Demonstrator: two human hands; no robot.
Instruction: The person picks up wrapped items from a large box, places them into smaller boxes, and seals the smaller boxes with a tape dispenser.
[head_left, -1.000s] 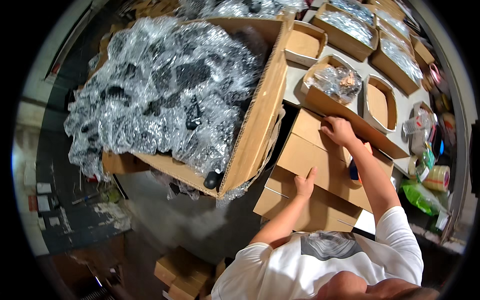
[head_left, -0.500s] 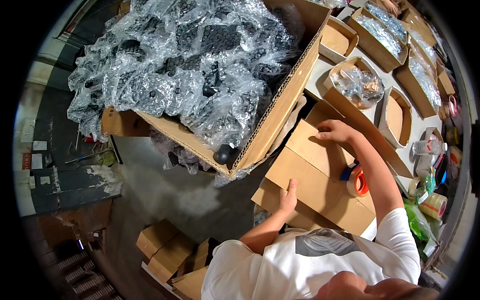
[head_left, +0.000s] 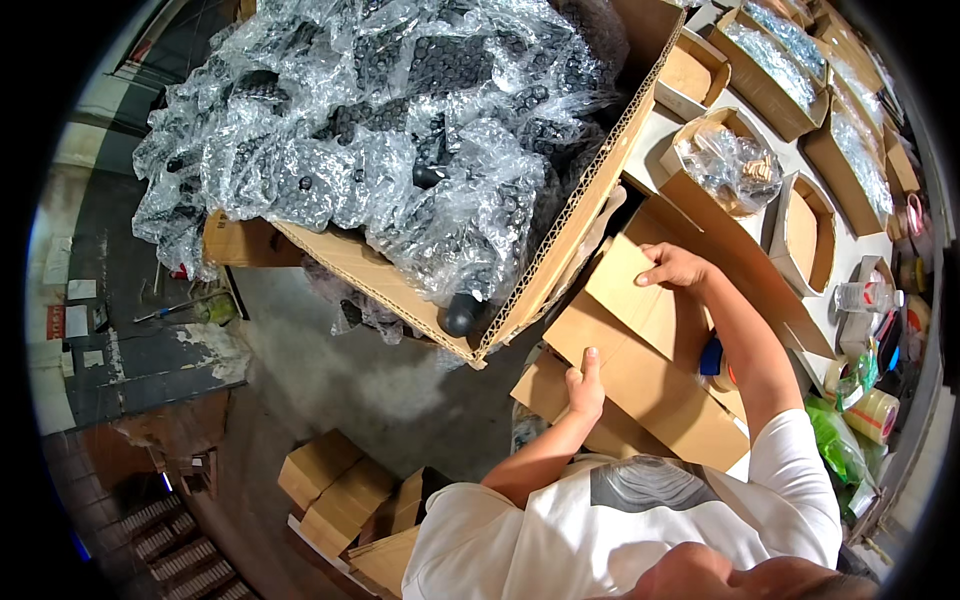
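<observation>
Beside the counter [head_left: 648, 162], in front of the person's white shirt [head_left: 700, 510], lies a flattened brown cardboard carton [head_left: 640, 385], angled across the work area. The left hand [head_left: 586, 388] grips its near-left edge, thumb laid on top and fingers mostly hidden, probably to steady the panel. The right hand [head_left: 672, 268] pinches the far flap [head_left: 628, 285] between thumb and fingers, seemingly to control that part separately while the other hand anchors the body. A tape roll [head_left: 726, 376] with a blue part [head_left: 711, 356] sits by the right forearm, presumably for easy reach. To the left, a large corrugated carton [head_left: 585, 220] holds bubble-wrapped dark items [head_left: 340, 150] piled above its rim, its walls likely keeping the slippery bundles together. On the counter, open cardboard trays [head_left: 690, 72] apparently keep small contents sorted.
</observation>
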